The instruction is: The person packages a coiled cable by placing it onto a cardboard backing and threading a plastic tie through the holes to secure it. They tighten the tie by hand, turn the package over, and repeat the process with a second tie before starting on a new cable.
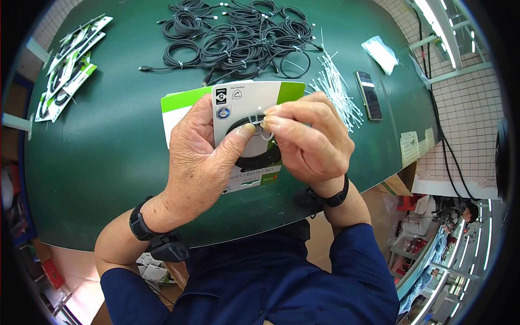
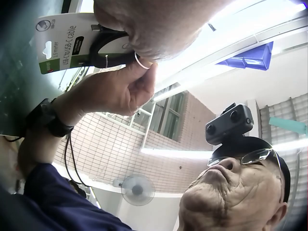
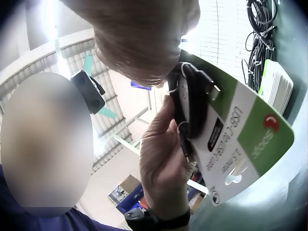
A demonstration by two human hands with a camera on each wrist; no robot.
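- Left hand (image 1: 197, 157) grips a printed card (image 1: 254, 91), fingers behind it, thumb across the front at the edge of a black cable coil (image 1: 260, 161).
- Right hand (image 1: 317, 138) pinches a thin white tie (image 1: 266, 135) at the coil, fingertips drawn close together; the two hands nearly meet there.
- Coil lies flat against the card's face; right wrist view shows a metal plug (image 3: 215, 91) poking out beside it. Card is held up over the worktop (image 1: 119, 124).
- Step in hand, by the look of it: fixing coil to card with the tie. Whether its end is through the lock, cannot tell; fingertips cover it.
- Next move seems to call for a firm pull on the tie's tail, left thumb keeping the coil seated. Too hard a pull might bend the card; too slack, the coil could slip.
- Beyond the hands: a heap of tied black cables (image 1: 233, 46), loose white ties (image 1: 335, 89) to the right of it, a phone (image 1: 369, 95) farther right.
- Far left: carded cables (image 1: 70, 73), overlapping. More cards (image 1: 176, 116) sit behind the left hand.
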